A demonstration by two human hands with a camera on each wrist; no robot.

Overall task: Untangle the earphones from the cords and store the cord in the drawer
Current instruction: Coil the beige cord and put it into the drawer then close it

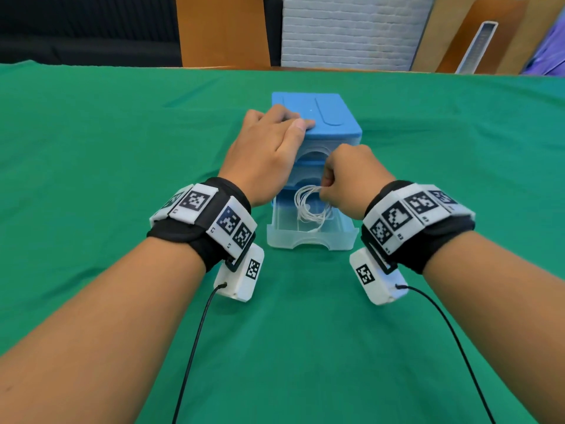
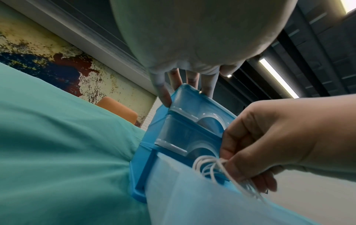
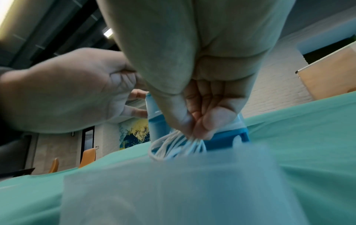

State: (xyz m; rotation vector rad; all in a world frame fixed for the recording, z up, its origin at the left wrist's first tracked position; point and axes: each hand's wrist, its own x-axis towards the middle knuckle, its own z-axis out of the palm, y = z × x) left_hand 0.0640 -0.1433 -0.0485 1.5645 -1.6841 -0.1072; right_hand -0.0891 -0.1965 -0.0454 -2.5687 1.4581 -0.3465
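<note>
A blue drawer unit [image 1: 330, 117] stands mid-table, its clear bottom drawer [image 1: 312, 237] pulled out toward me. My right hand [image 1: 348, 179] pinches a coiled white cord [image 1: 310, 206], which hangs down into the open drawer. In the right wrist view the fingertips [image 3: 200, 126] clamp the cord loops [image 3: 173, 146] above the drawer's translucent wall [image 3: 173, 182]. My left hand [image 1: 269, 142] lies flat on top of the unit, fingers straight, thumb along the front edge; its fingers [image 2: 163, 91] press the blue corner [image 2: 185, 91]. No earphones show.
A green cloth [image 1: 122, 148] covers the table. Two upper drawers [image 2: 192, 121] of the unit are closed. Black cables [image 1: 195, 347] trail from the wrist cameras toward me. Beyond the table's far edge stand brown panels [image 1: 223, 29] and a white brick wall [image 1: 345, 29].
</note>
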